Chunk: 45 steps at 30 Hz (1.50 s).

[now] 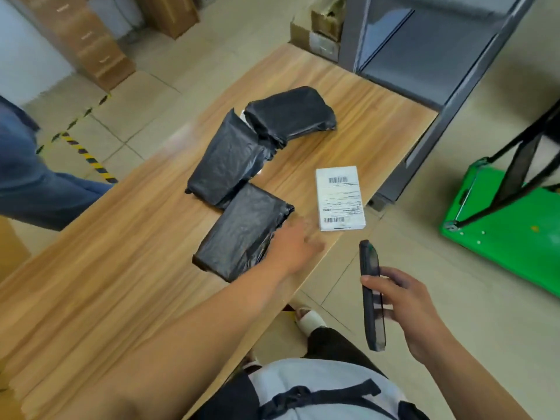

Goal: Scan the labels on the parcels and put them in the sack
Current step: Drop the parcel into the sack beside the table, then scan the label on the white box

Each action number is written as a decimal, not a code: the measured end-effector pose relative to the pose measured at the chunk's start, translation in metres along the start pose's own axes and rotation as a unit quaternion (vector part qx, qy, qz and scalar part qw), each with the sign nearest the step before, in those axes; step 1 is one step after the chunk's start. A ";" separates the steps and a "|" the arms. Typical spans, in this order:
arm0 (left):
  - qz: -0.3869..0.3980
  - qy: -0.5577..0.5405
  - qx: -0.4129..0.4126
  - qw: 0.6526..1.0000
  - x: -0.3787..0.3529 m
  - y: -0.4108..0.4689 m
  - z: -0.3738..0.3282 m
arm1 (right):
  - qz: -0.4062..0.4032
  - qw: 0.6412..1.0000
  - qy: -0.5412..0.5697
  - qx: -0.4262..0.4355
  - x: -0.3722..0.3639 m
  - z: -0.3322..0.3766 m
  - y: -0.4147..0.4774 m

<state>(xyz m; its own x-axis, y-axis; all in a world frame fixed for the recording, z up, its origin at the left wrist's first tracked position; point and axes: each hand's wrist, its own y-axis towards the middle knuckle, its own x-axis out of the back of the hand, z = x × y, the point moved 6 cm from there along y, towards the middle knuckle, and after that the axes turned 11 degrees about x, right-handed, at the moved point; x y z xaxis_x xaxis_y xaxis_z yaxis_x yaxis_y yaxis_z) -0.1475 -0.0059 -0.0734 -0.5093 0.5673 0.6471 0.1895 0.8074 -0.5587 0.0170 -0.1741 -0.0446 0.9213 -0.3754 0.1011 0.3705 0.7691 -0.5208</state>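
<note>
Three black plastic-wrapped parcels lie on the wooden table (121,268): a near one (239,231), a middle one (227,165) and a far one (291,115). To their right, near the table's edge, a white parcel (339,198) lies flat with its barcode label facing up. My left hand (295,245) reaches over the table with blurred, loosely spread fingers, beside the near black parcel and just short of the white one. Off the table's edge, my right hand (406,310) grips a dark handheld scanner (372,295). No sack is in view.
A grey metal frame (424,56) stands past the table's far right corner. On the floor to the right is a green cart (500,225) with black bars. Another person's jeans-clad leg (27,177) is at the left. Cardboard boxes (324,28) sit behind.
</note>
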 end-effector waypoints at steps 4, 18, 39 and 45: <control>-0.025 0.026 0.075 0.996 -0.032 0.038 -0.052 | -0.027 0.999 0.013 -0.015 0.032 -0.007 0.008; -0.071 0.004 0.225 0.972 -0.072 0.064 -0.070 | -0.063 0.996 0.049 -0.040 0.072 -0.017 0.019; -0.206 -0.371 0.289 0.858 0.023 -0.166 0.197 | 0.279 0.951 -0.108 0.074 -0.115 0.050 0.073; -0.242 -0.231 0.427 0.840 -0.001 -0.218 0.268 | 0.389 0.904 -0.161 0.079 -0.180 0.047 0.045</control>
<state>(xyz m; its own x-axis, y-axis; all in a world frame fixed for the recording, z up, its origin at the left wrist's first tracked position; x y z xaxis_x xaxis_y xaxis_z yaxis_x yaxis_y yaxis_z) -0.4133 -0.2262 -0.0915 -0.6620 -0.0771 0.7455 -0.7049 0.4020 -0.5844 -0.1270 -0.0474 -0.0460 0.8870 0.4616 0.0107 -0.4158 0.8088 -0.4159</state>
